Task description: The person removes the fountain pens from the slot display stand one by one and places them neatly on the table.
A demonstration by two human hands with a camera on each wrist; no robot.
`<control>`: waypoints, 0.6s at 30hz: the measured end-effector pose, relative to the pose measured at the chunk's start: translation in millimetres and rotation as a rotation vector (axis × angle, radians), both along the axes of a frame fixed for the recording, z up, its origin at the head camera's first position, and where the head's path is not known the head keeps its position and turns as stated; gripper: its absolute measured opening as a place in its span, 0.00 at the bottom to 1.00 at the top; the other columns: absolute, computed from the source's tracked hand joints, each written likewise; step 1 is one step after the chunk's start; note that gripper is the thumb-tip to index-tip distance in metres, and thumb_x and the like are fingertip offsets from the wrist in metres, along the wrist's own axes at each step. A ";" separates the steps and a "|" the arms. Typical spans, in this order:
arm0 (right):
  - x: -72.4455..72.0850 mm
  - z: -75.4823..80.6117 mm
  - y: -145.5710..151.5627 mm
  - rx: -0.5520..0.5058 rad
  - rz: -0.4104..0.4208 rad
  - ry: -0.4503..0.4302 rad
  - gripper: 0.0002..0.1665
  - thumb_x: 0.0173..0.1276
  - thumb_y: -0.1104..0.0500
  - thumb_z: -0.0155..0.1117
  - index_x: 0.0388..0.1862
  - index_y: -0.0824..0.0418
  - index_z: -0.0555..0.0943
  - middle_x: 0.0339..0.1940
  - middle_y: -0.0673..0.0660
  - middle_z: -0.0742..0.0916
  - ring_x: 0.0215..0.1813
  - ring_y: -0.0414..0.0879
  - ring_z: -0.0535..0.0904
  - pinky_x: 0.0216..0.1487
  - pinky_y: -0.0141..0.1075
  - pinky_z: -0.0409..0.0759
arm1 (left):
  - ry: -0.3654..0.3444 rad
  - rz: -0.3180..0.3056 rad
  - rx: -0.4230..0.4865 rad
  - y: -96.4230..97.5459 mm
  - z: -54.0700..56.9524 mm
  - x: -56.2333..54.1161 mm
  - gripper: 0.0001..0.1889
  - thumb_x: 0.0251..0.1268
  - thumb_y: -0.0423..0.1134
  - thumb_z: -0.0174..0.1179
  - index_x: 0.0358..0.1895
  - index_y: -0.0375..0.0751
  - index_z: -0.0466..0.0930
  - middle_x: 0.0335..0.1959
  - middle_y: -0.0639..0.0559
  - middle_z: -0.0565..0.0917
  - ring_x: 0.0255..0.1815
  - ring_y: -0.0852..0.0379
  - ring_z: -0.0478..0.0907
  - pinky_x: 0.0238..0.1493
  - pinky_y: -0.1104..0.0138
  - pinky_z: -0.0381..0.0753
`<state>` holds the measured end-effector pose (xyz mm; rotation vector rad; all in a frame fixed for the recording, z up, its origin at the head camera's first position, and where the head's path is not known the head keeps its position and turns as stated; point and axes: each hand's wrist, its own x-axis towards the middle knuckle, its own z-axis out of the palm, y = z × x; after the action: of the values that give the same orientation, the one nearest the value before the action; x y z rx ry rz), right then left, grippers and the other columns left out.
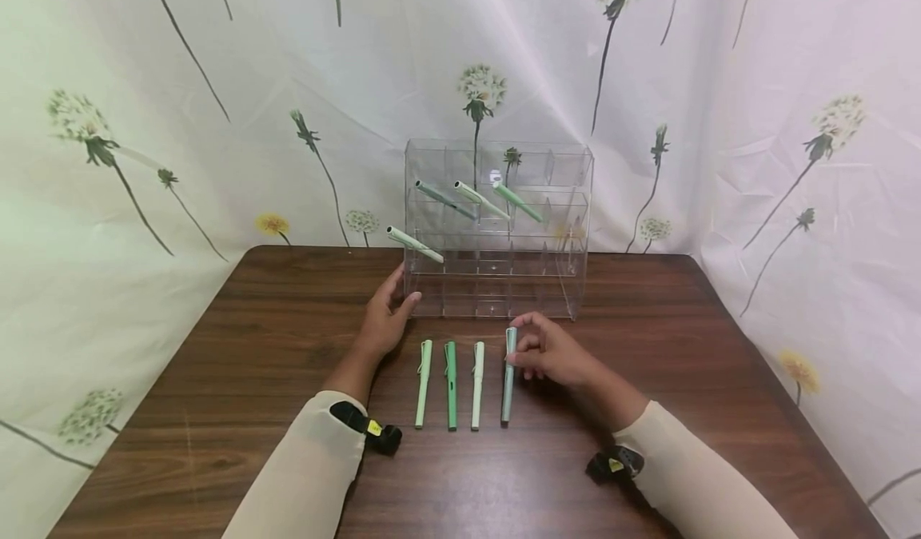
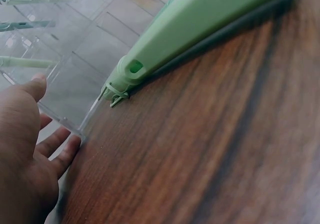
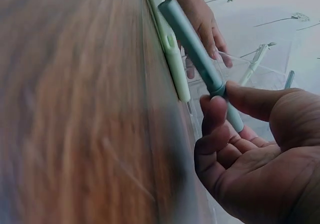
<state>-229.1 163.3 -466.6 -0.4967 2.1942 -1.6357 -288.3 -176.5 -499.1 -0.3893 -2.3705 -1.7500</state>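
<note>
My right hand [image 1: 552,353] pinches a blue-grey pen [image 3: 192,44] between thumb and fingers. In the right wrist view the pen is tilted, one end raised off the tabletop. My left hand [image 1: 383,323] touches the lower left side of a clear acrylic pen stand [image 1: 496,309], its fingers fairly straight. To the left of the held pen, a pale green pen [image 1: 423,385], a green pen [image 1: 452,387] and a whitish-green pen [image 1: 478,387] lie in a row on the table.
The tiered stand holds a dark teal pen [image 1: 446,200], a cream-green pen [image 1: 482,200] and a mint pen [image 1: 518,201] on a higher tier. Lower left sits another pale pen [image 1: 415,245]. Behind the brown wooden table [image 1: 288,347] hangs a dandelion-print cloth [image 1: 374,83].
</note>
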 end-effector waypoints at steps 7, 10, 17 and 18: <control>-1.1 -6.5 -3.0 0.012 0.014 0.002 0.32 0.76 0.70 0.70 0.73 0.69 0.66 0.36 0.55 0.85 0.29 0.45 0.81 0.30 0.35 0.80 | -0.017 0.007 -0.005 0.4 1.3 0.5 0.37 0.87 0.42 0.59 0.91 0.52 0.54 0.86 0.37 0.66 0.82 0.34 0.69 0.78 0.39 0.72; -1.5 -6.4 -3.6 0.036 0.011 0.022 0.32 0.77 0.70 0.69 0.73 0.70 0.66 0.38 0.56 0.85 0.30 0.45 0.81 0.32 0.35 0.80 | -0.012 0.012 -0.009 0.4 1.6 1.2 0.38 0.87 0.42 0.59 0.91 0.51 0.53 0.86 0.37 0.66 0.82 0.34 0.69 0.79 0.38 0.71; -2.8 -9.3 -4.4 0.073 -0.014 0.052 0.30 0.74 0.71 0.72 0.69 0.73 0.71 0.44 0.62 0.84 0.32 0.46 0.79 0.32 0.36 0.80 | -0.021 0.017 -0.002 0.3 2.5 1.9 0.37 0.87 0.41 0.59 0.91 0.52 0.54 0.86 0.37 0.66 0.82 0.34 0.70 0.77 0.39 0.74; -3.1 -10.1 -4.5 0.071 -0.016 0.051 0.29 0.73 0.71 0.73 0.68 0.73 0.71 0.44 0.63 0.84 0.32 0.46 0.79 0.31 0.36 0.80 | -0.024 0.018 -0.001 0.3 2.5 2.0 0.37 0.87 0.41 0.59 0.91 0.52 0.54 0.86 0.38 0.66 0.82 0.34 0.69 0.77 0.39 0.73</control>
<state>-232.2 158.8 -476.7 -0.5075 2.2898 -1.5637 -286.3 -176.1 -496.6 -0.3477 -2.3840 -1.7548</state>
